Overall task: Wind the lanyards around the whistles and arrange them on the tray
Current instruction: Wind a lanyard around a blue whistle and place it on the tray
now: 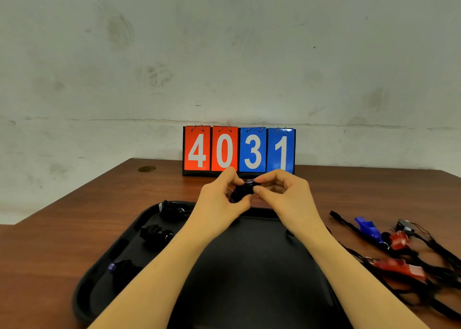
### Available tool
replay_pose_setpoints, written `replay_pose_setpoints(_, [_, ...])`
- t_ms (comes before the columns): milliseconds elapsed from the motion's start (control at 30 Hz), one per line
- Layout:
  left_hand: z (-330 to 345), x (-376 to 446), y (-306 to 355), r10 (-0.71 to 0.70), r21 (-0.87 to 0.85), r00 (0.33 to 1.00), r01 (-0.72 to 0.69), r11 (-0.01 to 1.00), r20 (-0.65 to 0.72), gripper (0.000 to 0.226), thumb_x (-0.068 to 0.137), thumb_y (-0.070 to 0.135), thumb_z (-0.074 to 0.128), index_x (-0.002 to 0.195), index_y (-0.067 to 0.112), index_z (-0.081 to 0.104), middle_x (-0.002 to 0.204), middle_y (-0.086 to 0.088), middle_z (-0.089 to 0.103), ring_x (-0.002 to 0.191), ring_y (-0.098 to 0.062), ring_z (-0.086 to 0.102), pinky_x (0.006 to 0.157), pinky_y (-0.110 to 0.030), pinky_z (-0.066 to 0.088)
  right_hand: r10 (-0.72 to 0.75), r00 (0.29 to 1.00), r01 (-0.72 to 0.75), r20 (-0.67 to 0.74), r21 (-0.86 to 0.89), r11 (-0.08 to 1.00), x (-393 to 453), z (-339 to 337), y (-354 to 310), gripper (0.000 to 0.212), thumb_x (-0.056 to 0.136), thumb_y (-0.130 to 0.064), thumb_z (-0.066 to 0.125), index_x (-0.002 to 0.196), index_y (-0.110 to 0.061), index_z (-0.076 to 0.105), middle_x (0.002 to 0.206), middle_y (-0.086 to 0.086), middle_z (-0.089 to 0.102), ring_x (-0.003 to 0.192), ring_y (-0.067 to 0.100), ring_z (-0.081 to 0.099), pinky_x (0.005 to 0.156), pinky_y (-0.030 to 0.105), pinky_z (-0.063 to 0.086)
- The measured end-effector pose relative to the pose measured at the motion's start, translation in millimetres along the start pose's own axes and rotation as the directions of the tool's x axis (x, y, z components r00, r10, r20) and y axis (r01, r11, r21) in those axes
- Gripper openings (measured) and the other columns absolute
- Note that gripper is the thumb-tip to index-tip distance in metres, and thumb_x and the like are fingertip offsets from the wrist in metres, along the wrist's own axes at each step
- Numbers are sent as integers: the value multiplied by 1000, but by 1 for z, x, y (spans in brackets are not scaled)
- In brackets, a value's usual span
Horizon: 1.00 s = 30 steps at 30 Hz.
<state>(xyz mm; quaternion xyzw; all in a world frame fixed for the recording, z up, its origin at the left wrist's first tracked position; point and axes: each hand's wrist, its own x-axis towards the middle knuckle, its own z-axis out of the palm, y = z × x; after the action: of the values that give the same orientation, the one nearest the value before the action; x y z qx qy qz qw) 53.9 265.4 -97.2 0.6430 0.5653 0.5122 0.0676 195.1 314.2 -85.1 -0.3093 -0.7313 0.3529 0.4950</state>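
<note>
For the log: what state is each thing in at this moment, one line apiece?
Left hand: pinches the held whistle.
Right hand: pinches the same whistle.
Held whistle: wrapped in black lanyard, above the tray's far edge.
Tray: flat on the table, three wound whistles along its left side.
Wound whistles: bundled, lying apart in a column.
Loose whistles: unwound, lanyards tangled, on the table right of the tray.
Scoreboard: upright, reads 4031.
</note>
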Motion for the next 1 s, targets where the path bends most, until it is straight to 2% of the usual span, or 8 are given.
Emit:
replay_pose_setpoints(167, [-4, -1, 0, -12, -17, 1000, 12, 1000, -15, 26, 79, 17, 70, 90, 24, 47, 96, 15, 57, 82, -8, 61, 70, -24, 56, -38, 998, 38, 58, -10, 999, -1, -2, -1, 23, 83, -3, 63, 88, -25, 66, 88, -6, 69, 85, 6, 66, 83, 21, 53])
replay_pose_setpoints(267, [-4, -1, 0, 2, -12, 1000, -2, 1000, -4, 27, 79, 18, 70, 91, 26, 47, 94, 16, 57, 82, -5, 60, 67, -18, 54, -85, 994, 88, 66, -43, 995, -1, -3, 1, 22, 83, -5, 64, 84, -27, 65, 86, -6, 69, 84, 6, 66, 82, 22, 53])
replay_pose_setpoints(400, [-3, -1, 0, 23, -2, 1000, -23, 1000, 4, 26, 79, 17, 70, 90, 26, 48, 90, 16, 57, 81, 1, 58, 69, -5, 45, -285, 958, 283, 25, -218, 934, 1, -2, 6, 12, 80, -3, 66, 84, -14, 69, 89, -11, 61, 90, 1, 59, 81, 9, 46])
replay_pose_setpoints(467, [-3, -1, -1, 33, 24, 999, -33, 999, 14, 27, 79, 17, 69, 90, 27, 47, 90, 15, 57, 81, 0, 58, 68, -5, 46, -317, 946, 323, 63, -259, 910, 3, -3, 8, 12, 80, -1, 66, 87, -10, 70, 93, -11, 62, 92, -1, 59, 84, 5, 42])
replay_pose_setpoints(567, [-2, -1, -2, 49, 61, 998, -52, 997, 42, 28, 80, 17, 68, 88, 31, 45, 93, 15, 57, 84, -2, 57, 67, -10, 48, -310, 943, 332, 119, -300, 894, 4, -6, 10, 15, 81, -2, 66, 91, -11, 70, 94, -4, 67, 90, 0, 61, 86, 6, 43])
replay_pose_setpoints(700, [0, -1, 0, -11, -100, 998, 17, 995, 60, 26, 84, 11, 62, 90, 28, 43, 96, 11, 55, 81, -7, 58, 73, -20, 51, -353, 930, 368, 103, -290, 884, 4, -7, 8, 15, 81, -4, 66, 93, -12, 70, 90, -3, 67, 89, 2, 61, 85, 10, 46])
replay_pose_setpoints(800, [2, 1, 4, -85, -268, 992, 106, 958, 90, 16, 90, 11, 54, 89, 22, 43, 99, 5, 53, 67, -7, 52, 67, -20, 49, -360, 925, 379, 119, -280, 882, 4, -5, 7, 15, 81, -5, 66, 94, -11, 70, 90, -2, 67, 88, 3, 62, 85, 13, 48])
replay_pose_setpoints(1000, [5, 5, 5, -194, -326, 974, 221, 919, 114, 12, 93, 18, 49, 99, 28, 48, 100, 2, 57, 65, -5, 53, 62, -19, 45, -382, 915, 404, 132, -285, 869, 2, -3, 7, 15, 81, -5, 66, 93, -12, 69, 90, -3, 67, 87, 3, 61, 83, 11, 47])
